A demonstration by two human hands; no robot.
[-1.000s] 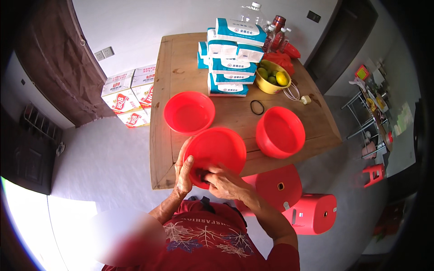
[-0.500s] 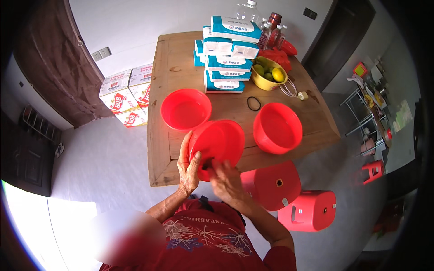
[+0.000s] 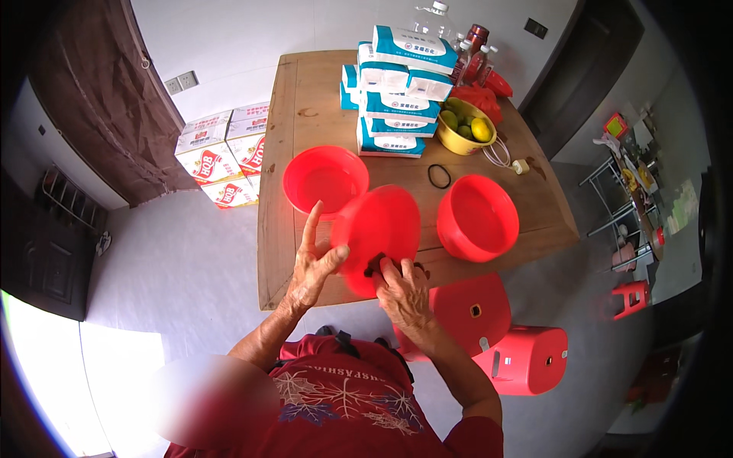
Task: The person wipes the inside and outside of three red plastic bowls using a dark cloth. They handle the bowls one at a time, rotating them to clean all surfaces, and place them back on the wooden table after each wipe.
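A red plastic bowl (image 3: pixel 380 221), smeared by motion, is tilted over the table's near edge. My right hand (image 3: pixel 405 294) grips its near rim, fingers curled over the inside. Beside those fingers is a small dark patch (image 3: pixel 374 266); whether it is a cloth or a shadow I cannot tell. My left hand (image 3: pixel 311 267) is at the bowl's left side with fingers spread, the thumb close to the bowl's wall. A second red bowl (image 3: pixel 324 172) stands behind on the left, and a third red bowl (image 3: pixel 478 217) stands to the right.
Tissue packs (image 3: pixel 397 107) are stacked at the back of the wooden table (image 3: pixel 305 99). Near them are a yellow basin of fruit (image 3: pixel 458 143), bottles (image 3: pixel 477 65), a black band (image 3: pixel 439 176) and a white cable (image 3: pixel 498 156). Red stools (image 3: pixel 527 362) and cartons (image 3: pixel 210 164) stand on the floor.
The held bowl has turned and tilted more steeply. My left hand has loosened from its side and spread its fingers. The right hand has shifted slightly rightward along with the bowl.
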